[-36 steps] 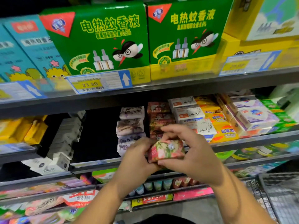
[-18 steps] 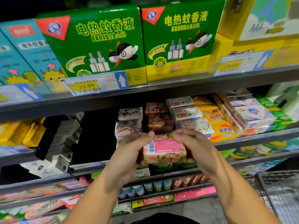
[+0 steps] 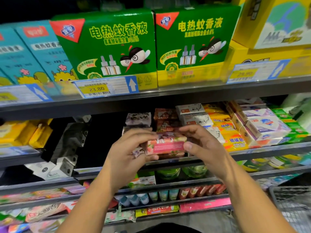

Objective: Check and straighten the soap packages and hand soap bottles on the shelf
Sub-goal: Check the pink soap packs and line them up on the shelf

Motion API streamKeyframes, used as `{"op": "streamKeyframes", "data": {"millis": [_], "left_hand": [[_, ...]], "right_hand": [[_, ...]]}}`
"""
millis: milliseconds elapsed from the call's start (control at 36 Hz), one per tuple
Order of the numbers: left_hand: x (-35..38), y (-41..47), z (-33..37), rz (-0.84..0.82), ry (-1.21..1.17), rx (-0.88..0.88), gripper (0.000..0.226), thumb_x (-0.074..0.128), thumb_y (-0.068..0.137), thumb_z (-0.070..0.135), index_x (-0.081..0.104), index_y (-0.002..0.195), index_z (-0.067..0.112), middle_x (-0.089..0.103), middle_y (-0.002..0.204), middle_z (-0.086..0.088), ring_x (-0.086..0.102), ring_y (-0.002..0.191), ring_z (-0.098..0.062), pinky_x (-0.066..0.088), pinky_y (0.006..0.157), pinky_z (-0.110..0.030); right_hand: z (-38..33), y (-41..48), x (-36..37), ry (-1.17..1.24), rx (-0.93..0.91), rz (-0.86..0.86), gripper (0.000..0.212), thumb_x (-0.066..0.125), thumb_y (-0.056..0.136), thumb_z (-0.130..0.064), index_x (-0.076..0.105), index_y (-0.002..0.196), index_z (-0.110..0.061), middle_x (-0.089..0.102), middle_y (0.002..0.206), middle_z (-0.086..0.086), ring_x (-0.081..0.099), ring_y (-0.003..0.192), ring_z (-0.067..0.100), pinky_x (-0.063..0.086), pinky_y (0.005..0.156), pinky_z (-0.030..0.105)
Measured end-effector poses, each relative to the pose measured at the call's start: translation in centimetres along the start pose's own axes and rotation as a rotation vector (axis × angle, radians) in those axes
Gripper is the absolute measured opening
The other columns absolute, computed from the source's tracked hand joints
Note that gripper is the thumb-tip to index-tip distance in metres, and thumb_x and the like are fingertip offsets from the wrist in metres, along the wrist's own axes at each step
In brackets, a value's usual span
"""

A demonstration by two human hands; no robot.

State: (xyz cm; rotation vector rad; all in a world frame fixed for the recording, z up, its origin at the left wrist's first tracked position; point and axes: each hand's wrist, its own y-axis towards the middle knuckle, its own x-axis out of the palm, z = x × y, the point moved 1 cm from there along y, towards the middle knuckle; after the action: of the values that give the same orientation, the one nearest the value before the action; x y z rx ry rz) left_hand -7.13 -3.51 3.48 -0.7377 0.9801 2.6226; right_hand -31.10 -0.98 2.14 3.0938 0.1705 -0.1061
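Note:
A pink floral soap package [image 3: 165, 146] is held between both hands in front of the middle shelf [image 3: 269, 151]. My left hand [image 3: 127, 153] grips its left end, fingers over the top and thumb beneath. At its right end my right hand [image 3: 203, 145] pinches it with thumb on the front. Behind it stand a stack of red-brown soap packages [image 3: 165, 118], a stack of purple-white ones [image 3: 138, 118] to the left, and white soap boxes [image 3: 196, 115] to the right.
Yellow sulfur soap packs [image 3: 233, 137] and white-purple soap multipacks [image 3: 267, 126] fill the shelf's right side. Yellow packs [image 3: 25, 132] and tilted white boxes [image 3: 69, 145] lie at left. Green mosquito-liquid boxes [image 3: 107, 47] stand above. A wire cart [image 3: 292, 207] is at lower right.
Both hands have carried the pink soap package up and back toward the red-brown stack, turning it so that its pink label side faces me.

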Motion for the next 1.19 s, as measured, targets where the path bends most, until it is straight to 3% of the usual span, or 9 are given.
{"op": "streamKeyframes", "data": {"millis": [111, 250, 444, 556, 722, 833, 917, 1028, 1194], "left_hand": [[-0.3, -0.7, -0.9, 0.043, -0.139, 0.020, 0.037, 0.077, 0.079, 0.039, 0.067, 0.114, 0.032, 0.059, 0.122, 0.017, 0.057, 0.121, -0.015, 0.054, 0.092, -0.035], [-0.8, -1.7, -1.9, 0.020, -0.162, -0.068, 0.034, 0.079, 0.076, 0.021, 0.069, 0.106, 0.033, 0.051, 0.133, 0.005, 0.051, 0.128, -0.019, 0.054, 0.094, -0.031], [-2.1, -2.0, -2.5, -0.274, 0.036, -0.272, 0.095, 0.090, 0.067, 0.036, 0.026, 0.135, 0.057, 0.034, 0.132, 0.036, 0.038, 0.122, 0.019, 0.033, 0.099, -0.003], [-3.0, -1.8, -2.8, -0.167, 0.081, -0.329, 0.084, 0.084, 0.056, 0.064, 0.043, 0.128, 0.051, 0.044, 0.115, 0.028, 0.048, 0.109, 0.012, 0.037, 0.090, -0.004], [-5.5, -2.6, -4.2, -0.143, 0.364, -0.298, 0.098, 0.056, 0.057, 0.089, 0.057, 0.134, 0.028, 0.051, 0.120, 0.013, 0.048, 0.117, -0.012, 0.040, 0.103, -0.028], [-7.0, -3.4, -5.9, -0.079, 0.338, -0.340, 0.093, 0.061, 0.060, 0.082, 0.059, 0.130, 0.021, 0.049, 0.115, 0.015, 0.049, 0.113, -0.011, 0.039, 0.098, -0.027], [-8.4, -4.2, -8.0, -0.078, 0.372, -0.376, 0.083, 0.072, 0.065, 0.066, 0.060, 0.130, 0.015, 0.051, 0.116, 0.011, 0.049, 0.110, -0.013, 0.039, 0.097, -0.030], [-9.3, -4.8, -10.8, -0.147, 0.441, -0.444, 0.078, 0.086, 0.072, 0.036, 0.053, 0.139, 0.012, 0.054, 0.128, 0.000, 0.046, 0.122, -0.022, 0.031, 0.103, -0.026], [-9.2, -5.1, -13.9, -0.280, 0.390, -0.542, 0.079, 0.081, 0.078, 0.038, 0.047, 0.146, 0.017, 0.047, 0.138, 0.004, 0.039, 0.132, -0.021, 0.031, 0.114, -0.031]], "right_hand": [[0.4, 0.6, 0.9, 0.047, 0.077, -0.115, 0.061, 0.081, 0.071, -0.028, 0.054, 0.126, -0.028, 0.072, 0.116, -0.005, 0.068, 0.108, 0.016, 0.056, 0.087, 0.027], [0.4, 1.4, 1.9, 0.088, 0.052, -0.103, 0.071, 0.081, 0.067, -0.007, 0.052, 0.129, -0.026, 0.070, 0.116, 0.006, 0.069, 0.104, 0.020, 0.057, 0.085, 0.028], [0.5, 2.8, 4.3, -0.074, -0.043, -0.158, 0.065, 0.091, 0.063, -0.019, 0.062, 0.118, -0.038, 0.068, 0.119, -0.001, 0.068, 0.109, 0.012, 0.055, 0.087, 0.023], [0.6, 3.3, 5.5, -0.269, -0.119, -0.179, 0.068, 0.087, 0.064, -0.037, 0.055, 0.118, -0.062, 0.061, 0.124, -0.024, 0.061, 0.119, 0.007, 0.052, 0.100, 0.031], [-0.9, 5.0, 6.9, -0.598, -0.123, -0.224, 0.078, 0.088, 0.066, -0.045, 0.041, 0.125, -0.063, 0.037, 0.121, -0.048, 0.037, 0.107, -0.034, 0.027, 0.088, -0.008], [-0.9, 6.4, 8.1, -0.798, -0.074, -0.269, 0.066, 0.076, 0.085, -0.041, 0.043, 0.141, -0.050, 0.043, 0.128, -0.033, 0.043, 0.123, -0.010, 0.027, 0.082, -0.007], [-0.4, 7.3, 9.1, -0.988, -0.078, -0.267, 0.062, 0.060, 0.094, -0.053, 0.036, 0.150, -0.043, 0.034, 0.154, -0.018, 0.030, 0.142, 0.008, 0.027, 0.102, 0.012], [1.2, 8.3, 10.2, -1.032, -0.169, -0.257, 0.062, 0.054, 0.098, -0.051, 0.031, 0.154, -0.039, 0.021, 0.163, -0.015, 0.012, 0.152, 0.012, 0.014, 0.116, 0.020], [3.1, 8.5, 11.1, -1.102, -0.179, -0.285, 0.064, 0.038, 0.104, -0.050, 0.007, 0.158, -0.036, -0.005, 0.158, -0.021, -0.008, 0.150, 0.005, -0.002, 0.116, 0.017]]}}
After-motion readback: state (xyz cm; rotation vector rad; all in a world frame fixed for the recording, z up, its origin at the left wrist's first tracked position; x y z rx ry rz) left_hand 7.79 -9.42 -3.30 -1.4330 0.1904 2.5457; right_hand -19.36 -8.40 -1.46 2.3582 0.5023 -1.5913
